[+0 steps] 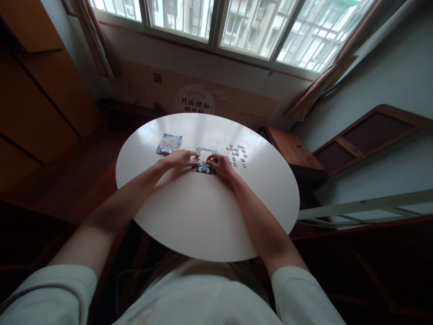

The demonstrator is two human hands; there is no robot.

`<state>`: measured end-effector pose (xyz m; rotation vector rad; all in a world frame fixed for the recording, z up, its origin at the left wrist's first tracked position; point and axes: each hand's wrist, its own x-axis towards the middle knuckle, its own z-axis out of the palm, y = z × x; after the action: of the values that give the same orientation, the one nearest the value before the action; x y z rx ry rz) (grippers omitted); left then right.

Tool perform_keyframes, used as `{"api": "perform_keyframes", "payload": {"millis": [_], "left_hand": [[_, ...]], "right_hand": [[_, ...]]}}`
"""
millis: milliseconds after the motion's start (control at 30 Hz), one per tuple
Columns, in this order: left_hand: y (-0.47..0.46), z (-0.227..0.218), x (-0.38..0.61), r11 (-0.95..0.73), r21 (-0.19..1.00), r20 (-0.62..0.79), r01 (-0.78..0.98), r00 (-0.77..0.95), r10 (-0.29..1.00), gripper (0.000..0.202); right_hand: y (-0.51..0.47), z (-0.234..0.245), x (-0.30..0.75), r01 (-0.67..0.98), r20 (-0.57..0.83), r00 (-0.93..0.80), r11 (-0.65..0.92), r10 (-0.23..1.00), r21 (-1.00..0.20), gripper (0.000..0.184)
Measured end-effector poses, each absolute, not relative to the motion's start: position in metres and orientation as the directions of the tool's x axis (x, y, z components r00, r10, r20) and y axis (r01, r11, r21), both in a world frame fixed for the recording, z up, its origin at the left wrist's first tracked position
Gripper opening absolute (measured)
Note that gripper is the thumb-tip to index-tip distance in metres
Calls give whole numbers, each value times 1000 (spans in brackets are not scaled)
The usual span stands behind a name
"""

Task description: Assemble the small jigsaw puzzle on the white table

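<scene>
A partly assembled jigsaw puzzle [204, 169] lies on the white table, its border joined around a gap where the white tabletop shows. My left hand [181, 159] rests at its left edge, thumb and forefinger apart and touching the border. Over the lower right of the gap, my right hand [220, 164] is closed in a pinch on a small puzzle piece, mostly hidden by the fingertips. Several loose puzzle pieces [235, 154] are spread to the right of that hand. A colourful printed sheet or packet [170, 143] lies beyond my left wrist.
The round white table [203, 212] reaches close to my body. A wooden cabinet [291, 146] stands beyond its right edge. Behind the table is a cardboard panel [233, 101] with printed characters, below a barred window [250, 27]. Orange-brown cupboards [47, 99] stand at the left.
</scene>
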<state>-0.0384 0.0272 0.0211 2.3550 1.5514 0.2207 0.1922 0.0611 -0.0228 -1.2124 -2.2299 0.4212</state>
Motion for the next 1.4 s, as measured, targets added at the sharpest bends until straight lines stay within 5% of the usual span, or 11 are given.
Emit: {"api": "perform_keyframes", "payload": {"millis": [1400], "left_hand": [[28,19,-39,-371,342,-30,863,405,914,60]], "right_hand": [[58,-20,191,675,307,-418,519,855,-524,23]]}}
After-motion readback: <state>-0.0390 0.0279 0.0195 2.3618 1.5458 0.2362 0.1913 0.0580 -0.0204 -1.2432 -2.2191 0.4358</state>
